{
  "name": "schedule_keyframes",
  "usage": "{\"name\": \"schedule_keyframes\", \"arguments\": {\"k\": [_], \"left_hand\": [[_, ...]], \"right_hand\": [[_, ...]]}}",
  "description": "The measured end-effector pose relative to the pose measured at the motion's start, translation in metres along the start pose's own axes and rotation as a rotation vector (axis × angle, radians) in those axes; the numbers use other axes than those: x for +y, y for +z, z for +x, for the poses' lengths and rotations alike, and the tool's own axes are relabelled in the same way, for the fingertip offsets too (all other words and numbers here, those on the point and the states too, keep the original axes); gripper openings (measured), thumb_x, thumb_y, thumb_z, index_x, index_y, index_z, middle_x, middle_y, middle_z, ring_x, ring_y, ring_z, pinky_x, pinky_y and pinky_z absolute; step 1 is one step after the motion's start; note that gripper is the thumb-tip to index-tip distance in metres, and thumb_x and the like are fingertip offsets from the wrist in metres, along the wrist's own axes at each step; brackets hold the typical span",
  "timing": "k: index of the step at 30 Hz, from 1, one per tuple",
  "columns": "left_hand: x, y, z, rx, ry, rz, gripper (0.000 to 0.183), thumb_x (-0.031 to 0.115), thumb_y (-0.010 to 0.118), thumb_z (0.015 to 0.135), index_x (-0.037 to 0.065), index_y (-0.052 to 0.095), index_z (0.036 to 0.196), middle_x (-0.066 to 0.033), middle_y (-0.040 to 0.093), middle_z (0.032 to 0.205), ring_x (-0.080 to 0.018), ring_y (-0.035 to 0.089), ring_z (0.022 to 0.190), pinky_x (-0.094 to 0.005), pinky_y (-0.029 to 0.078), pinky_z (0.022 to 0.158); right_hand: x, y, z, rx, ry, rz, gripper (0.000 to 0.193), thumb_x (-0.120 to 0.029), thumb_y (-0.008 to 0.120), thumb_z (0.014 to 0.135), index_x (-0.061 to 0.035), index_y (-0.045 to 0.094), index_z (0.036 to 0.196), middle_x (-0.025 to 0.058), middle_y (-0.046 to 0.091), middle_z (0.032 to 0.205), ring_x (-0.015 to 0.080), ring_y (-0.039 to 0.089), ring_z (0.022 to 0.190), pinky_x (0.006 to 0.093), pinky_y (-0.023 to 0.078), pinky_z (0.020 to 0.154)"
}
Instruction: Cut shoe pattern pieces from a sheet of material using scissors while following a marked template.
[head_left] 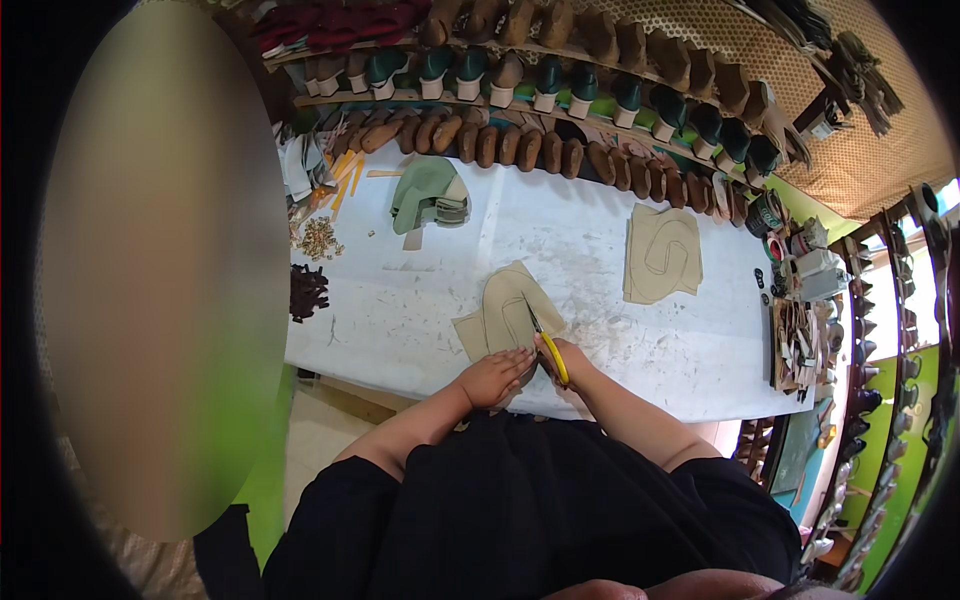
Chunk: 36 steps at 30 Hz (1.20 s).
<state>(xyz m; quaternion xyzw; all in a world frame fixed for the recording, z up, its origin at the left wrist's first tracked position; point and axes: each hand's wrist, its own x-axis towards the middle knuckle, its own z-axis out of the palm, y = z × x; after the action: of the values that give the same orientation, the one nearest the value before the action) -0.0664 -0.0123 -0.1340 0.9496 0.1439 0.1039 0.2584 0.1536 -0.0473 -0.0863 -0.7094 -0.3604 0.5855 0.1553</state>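
- Scissors [555, 362], yellow-handled, gripped by right hand [571, 358], blades [534, 319] ahead of its fingers
- Beige sheet [500, 300] under left hand [495, 378], fingers flat, close-set
- Green pieces [425, 185] beyond left fingers

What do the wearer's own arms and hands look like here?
The left hand and right hand are bare, as are both forearms. Short, loose black sleeves, ending around the elbows, belong to a plain black top.
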Motion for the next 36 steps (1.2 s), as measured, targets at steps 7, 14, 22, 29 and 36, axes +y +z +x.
{"name": "schedule_keyframes", "arguments": {"k": [7, 14, 22, 29, 36], "left_hand": [[0.0, -0.001, -0.001, -0.014, -0.01, 0.013, 0.059, 0.017, 0.053, 0.093, -0.002, 0.038, 0.146, -0.0196, 0.043, 0.149, -0.034, 0.042, 0.138, -0.0429, 0.033, 0.114], [-0.001, 0.001, 0.001, 0.016, 0.025, 0.029, 0.056, 0.018, 0.052, 0.094, -0.002, 0.041, 0.145, -0.0212, 0.047, 0.146, -0.0341, 0.044, 0.137, -0.0442, 0.033, 0.114], [0.0, 0.0, 0.001, -0.005, 0.014, 0.023, 0.057, 0.018, 0.053, 0.093, -0.002, 0.04, 0.145, -0.0208, 0.046, 0.147, -0.0336, 0.043, 0.138, -0.0433, 0.033, 0.115], [0.001, -0.002, 0.001, -0.019, 0.009, 0.043, 0.057, 0.019, 0.052, 0.093, -0.002, 0.04, 0.145, -0.0202, 0.044, 0.148, -0.0329, 0.042, 0.139, -0.0431, 0.032, 0.115], [0.001, -0.001, 0.003, -0.008, 0.008, 0.03, 0.058, 0.019, 0.053, 0.093, -0.001, 0.04, 0.145, -0.0193, 0.045, 0.148, -0.0332, 0.044, 0.137, -0.0434, 0.034, 0.114]], "right_hand": [[0.011, 0.0, 0.014, 0.044, -0.037, -0.158, 0.087, -0.077, 0.04, 0.09, 0.0063, 0.066, 0.094, 0.0239, 0.067, 0.076, 0.0352, 0.069, 0.077, 0.0409, 0.054, 0.07], [0.025, -0.003, 0.023, 0.091, -0.105, -0.111, 0.074, -0.069, 0.047, 0.093, 0.0023, 0.064, 0.089, 0.0099, 0.058, 0.061, 0.0183, 0.054, 0.048, 0.0317, 0.043, 0.044], [0.026, -0.004, 0.025, 0.074, -0.083, -0.171, 0.086, -0.075, 0.04, 0.09, 0.0062, 0.068, 0.096, 0.0269, 0.068, 0.083, 0.0387, 0.068, 0.084, 0.0414, 0.053, 0.077], [0.018, -0.006, 0.019, 0.054, -0.072, -0.183, 0.086, -0.075, 0.039, 0.091, 0.0059, 0.068, 0.095, 0.0248, 0.068, 0.079, 0.0375, 0.068, 0.08, 0.0406, 0.052, 0.074], [0.021, -0.009, 0.018, 0.053, -0.155, -0.122, 0.072, -0.068, 0.043, 0.095, -0.0001, 0.06, 0.081, 0.0093, 0.053, 0.053, 0.0198, 0.052, 0.04, 0.0323, 0.041, 0.038]]}}
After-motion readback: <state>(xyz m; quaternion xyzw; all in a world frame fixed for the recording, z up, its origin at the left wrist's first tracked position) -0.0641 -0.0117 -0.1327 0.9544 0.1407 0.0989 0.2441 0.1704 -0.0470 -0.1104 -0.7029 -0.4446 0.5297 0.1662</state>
